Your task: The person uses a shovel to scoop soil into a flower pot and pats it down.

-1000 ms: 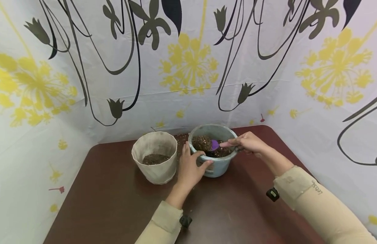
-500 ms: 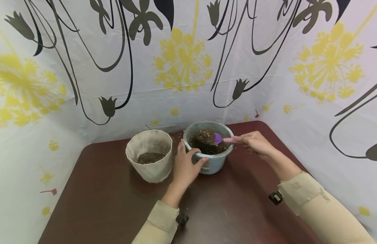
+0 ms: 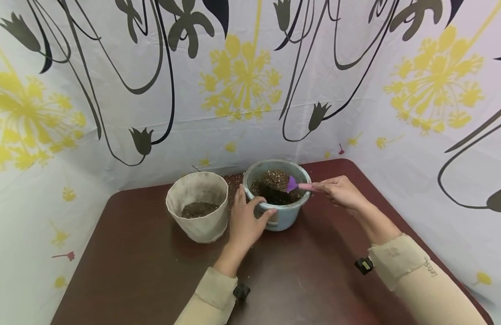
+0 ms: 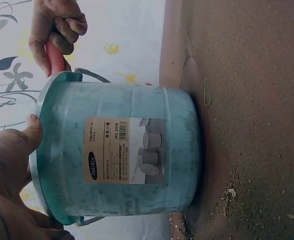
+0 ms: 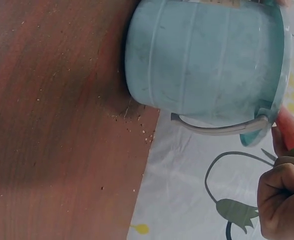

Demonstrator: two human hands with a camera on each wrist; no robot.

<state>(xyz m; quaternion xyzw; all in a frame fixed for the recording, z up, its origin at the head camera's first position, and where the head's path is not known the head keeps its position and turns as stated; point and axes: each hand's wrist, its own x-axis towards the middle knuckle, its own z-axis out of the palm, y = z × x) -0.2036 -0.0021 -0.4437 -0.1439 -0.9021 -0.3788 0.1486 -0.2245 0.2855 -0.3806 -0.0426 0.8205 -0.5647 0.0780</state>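
In the head view a light blue plastic bucket [image 3: 283,220] stands on the table, holding dark potting soil [image 3: 258,187]. My left hand [image 3: 245,221] grips its near-left rim, the thumb on the outer side. In the left wrist view the thumb presses the rim beside the bucket's printed label [image 4: 124,150]. My right hand [image 3: 340,192] holds a small trowel by its pink handle [image 3: 306,186] at the bucket's right rim. The trowel's purple blade [image 3: 291,184] is inside the bucket mouth, with a mound of soil by it, its tip hidden.
Left of the bucket stands a whitish plastic pot [image 3: 207,231] with a shallow layer of soil [image 3: 198,209]. Soil crumbs [image 3: 234,179] lie on the dark red-brown table [image 3: 299,280] between the containers. A patterned cloth [image 3: 242,135] hangs behind. The bucket's handle [image 5: 221,131] hangs down its side.
The trowel has drawn slightly back to the right and up within the bucket, showing more of its handle and a soil mound. The left hand keeps its hold; the head view has shifted slightly.
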